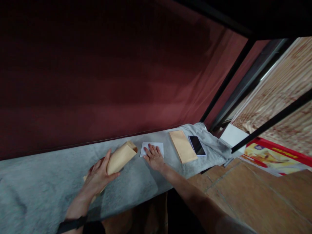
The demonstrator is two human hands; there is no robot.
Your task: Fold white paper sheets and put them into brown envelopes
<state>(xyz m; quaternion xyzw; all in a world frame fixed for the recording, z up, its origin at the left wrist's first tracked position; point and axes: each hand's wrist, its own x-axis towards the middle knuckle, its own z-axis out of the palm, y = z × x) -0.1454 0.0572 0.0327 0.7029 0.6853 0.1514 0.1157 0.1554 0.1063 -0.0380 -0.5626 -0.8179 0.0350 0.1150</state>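
My left hand [98, 174] is wrapped round a brown paper bag [122, 158], tilted so that its opened mouth points up and to the right. Part of another tan paper piece [94, 199] shows beneath that hand and wrist, mostly hidden. Flat on a small stack of white paper [159, 147] rests my right hand [154, 157], its fingers spread. To the right of it lies a flat, folded brown paper bag [183, 146].
A grey cloth [48, 175] covers the narrow table against a dark red wall [122, 97]. A phone [197, 145] lies beside the folded bag. Black metal bars [226, 81] rise at the right end. A red and yellow printed box [275, 156] stands on the tiled floor [255, 191].
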